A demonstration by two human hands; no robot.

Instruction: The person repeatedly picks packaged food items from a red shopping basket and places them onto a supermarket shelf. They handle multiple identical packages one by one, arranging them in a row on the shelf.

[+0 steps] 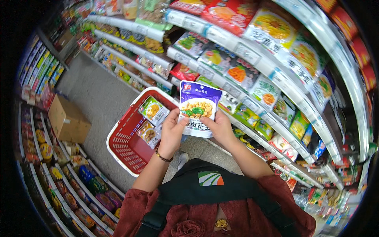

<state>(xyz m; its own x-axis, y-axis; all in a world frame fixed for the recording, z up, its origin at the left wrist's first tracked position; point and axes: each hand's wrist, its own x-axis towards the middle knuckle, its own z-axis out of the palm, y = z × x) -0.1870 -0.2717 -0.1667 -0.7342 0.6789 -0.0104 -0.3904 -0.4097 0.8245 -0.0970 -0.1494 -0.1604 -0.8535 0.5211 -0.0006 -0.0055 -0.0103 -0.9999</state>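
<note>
Between my two hands is a purple and white snack pouch [199, 108], held upright with its printed front facing me; a picture of nuts with green leaves covers its middle. My left hand [173, 130] grips the pouch's lower left side, thumb on the front. On the lower right side my right hand [219, 126] grips it the same way. Just left of the pouch sits a red shopping basket with a white rim [111, 136]. Inside it lie a green and white food pouch [153, 110] and a smaller brown and white pouch [148, 134].
Shelves [237, 47] packed with food pouches rise close on my right and ahead. A cardboard box [69, 120] stands on the grey floor [92, 79] at the left, beside lower shelves of packaged goods [79, 177]. Plastic bottles [323, 203] show at the lower right.
</note>
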